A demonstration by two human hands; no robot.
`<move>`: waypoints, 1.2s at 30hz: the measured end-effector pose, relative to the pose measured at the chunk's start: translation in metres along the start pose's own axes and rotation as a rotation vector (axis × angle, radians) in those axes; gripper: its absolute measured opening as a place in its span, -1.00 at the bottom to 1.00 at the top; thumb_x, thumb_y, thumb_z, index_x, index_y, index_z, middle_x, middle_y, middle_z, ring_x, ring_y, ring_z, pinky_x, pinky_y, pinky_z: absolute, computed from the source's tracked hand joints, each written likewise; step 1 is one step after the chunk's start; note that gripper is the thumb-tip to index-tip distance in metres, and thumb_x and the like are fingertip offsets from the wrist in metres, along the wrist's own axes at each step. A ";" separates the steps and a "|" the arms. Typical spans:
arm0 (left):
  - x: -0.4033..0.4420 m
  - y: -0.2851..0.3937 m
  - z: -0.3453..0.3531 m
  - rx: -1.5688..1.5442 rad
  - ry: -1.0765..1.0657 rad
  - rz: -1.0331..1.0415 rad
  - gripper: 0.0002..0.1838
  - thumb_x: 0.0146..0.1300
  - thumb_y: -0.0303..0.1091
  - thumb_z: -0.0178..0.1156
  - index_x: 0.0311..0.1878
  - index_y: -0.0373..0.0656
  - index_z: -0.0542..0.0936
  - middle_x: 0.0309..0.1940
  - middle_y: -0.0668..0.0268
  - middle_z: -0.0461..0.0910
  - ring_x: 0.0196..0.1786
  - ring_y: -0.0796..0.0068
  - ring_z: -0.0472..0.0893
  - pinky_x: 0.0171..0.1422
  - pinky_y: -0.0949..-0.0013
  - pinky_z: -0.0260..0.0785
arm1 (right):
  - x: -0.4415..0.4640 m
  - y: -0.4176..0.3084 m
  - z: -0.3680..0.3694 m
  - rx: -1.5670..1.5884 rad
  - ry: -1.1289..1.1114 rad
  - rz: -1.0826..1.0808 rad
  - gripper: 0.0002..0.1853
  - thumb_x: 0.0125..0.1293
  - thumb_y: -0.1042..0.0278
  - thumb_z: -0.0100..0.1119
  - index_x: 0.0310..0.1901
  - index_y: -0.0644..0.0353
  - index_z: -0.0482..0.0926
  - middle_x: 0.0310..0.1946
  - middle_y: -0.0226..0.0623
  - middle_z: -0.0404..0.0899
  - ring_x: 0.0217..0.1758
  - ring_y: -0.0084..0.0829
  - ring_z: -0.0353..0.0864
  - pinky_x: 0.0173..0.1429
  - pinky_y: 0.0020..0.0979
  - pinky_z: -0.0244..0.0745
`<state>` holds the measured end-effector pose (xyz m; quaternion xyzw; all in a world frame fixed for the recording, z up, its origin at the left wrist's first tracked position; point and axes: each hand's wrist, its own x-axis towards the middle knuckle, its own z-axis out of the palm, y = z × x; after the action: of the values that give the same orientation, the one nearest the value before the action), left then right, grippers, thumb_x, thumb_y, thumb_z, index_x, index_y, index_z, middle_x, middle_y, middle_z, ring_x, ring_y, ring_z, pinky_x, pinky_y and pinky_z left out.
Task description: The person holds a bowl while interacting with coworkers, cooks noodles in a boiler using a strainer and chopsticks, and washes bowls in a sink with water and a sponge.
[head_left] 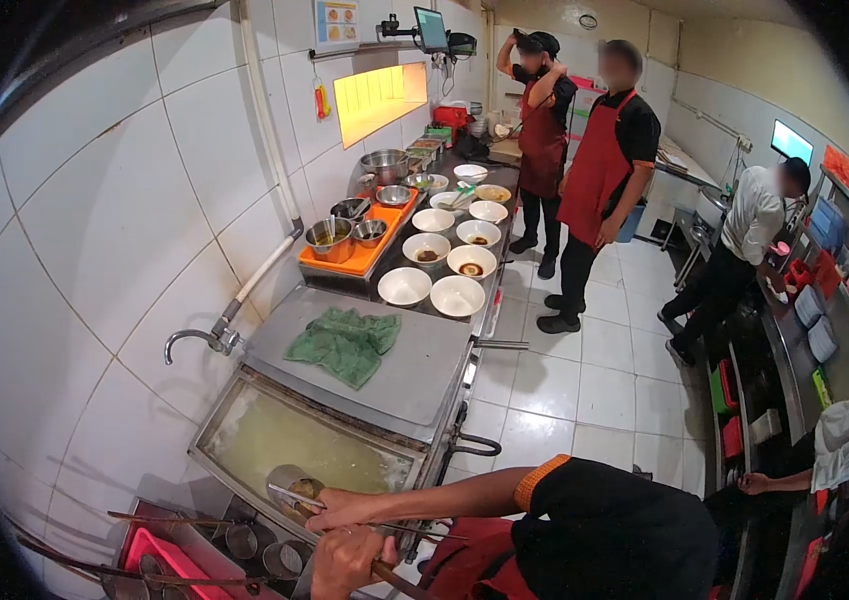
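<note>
Our right arm (pixel 455 494) outstretched
The right hand (pixel 341 510) clasps a metal utensil (pixel 295 497); our left hand (pixel 348 561) grips a wooden handle (pixel 403 581).

Two workers (pixel 638 132) in red aprons (pixel 593 170) stand on a white tiled floor (pixel 537 437). A monitor (pixel 432 30) juts from the wall (pixel 207 110) above a yellow-lit opening (pixel 377 103), near a poster (pixel 337 22).

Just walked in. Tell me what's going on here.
At a vat of cloudy liquid, the right hand holds a slim metal utensil; the left hand grips a wooden handle. A green cloth lies on the metal cover. Beyond stand white bowls, some with dark liquid.
</note>
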<state>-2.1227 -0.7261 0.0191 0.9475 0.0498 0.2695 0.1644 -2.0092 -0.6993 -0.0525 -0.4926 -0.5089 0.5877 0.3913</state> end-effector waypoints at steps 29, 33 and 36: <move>-0.031 0.044 -0.013 -1.708 0.708 -1.291 -0.82 0.34 -0.21 -0.06 -0.37 -0.03 0.36 -0.71 0.56 0.22 -0.78 0.75 0.19 -0.77 0.65 0.04 | 0.016 0.005 0.021 -0.167 0.173 -0.043 -0.54 0.16 0.03 0.07 -0.24 0.40 0.42 -0.45 -0.04 0.50 -0.34 -0.26 0.51 -0.22 -0.24 0.37; -0.038 0.038 -0.015 -1.726 0.638 -1.294 -0.79 0.35 -0.24 -0.09 -0.44 -0.02 0.31 -0.72 0.55 0.20 -0.79 0.75 0.17 -0.79 0.64 0.03 | 0.012 -0.002 0.022 -0.187 0.279 -0.136 -0.53 0.18 -0.07 0.05 -0.46 0.29 0.45 -0.63 -0.27 0.42 -0.52 -0.44 0.39 -0.37 -0.33 0.32; -0.037 0.037 -0.019 -1.757 0.682 -1.235 -0.80 0.34 -0.26 -0.07 -0.43 -0.03 0.31 -0.73 0.55 0.18 -0.78 0.75 0.17 -0.79 0.64 0.02 | 0.015 0.003 0.021 -0.172 0.270 -0.173 -0.52 0.21 -0.09 0.03 -0.45 0.27 0.47 -0.64 -0.30 0.42 -0.53 -0.45 0.38 -0.38 -0.34 0.31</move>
<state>-2.1636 -0.7621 0.0281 0.1931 0.3453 0.3284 0.8577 -2.0329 -0.6896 -0.0582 -0.5531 -0.5404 0.4346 0.4617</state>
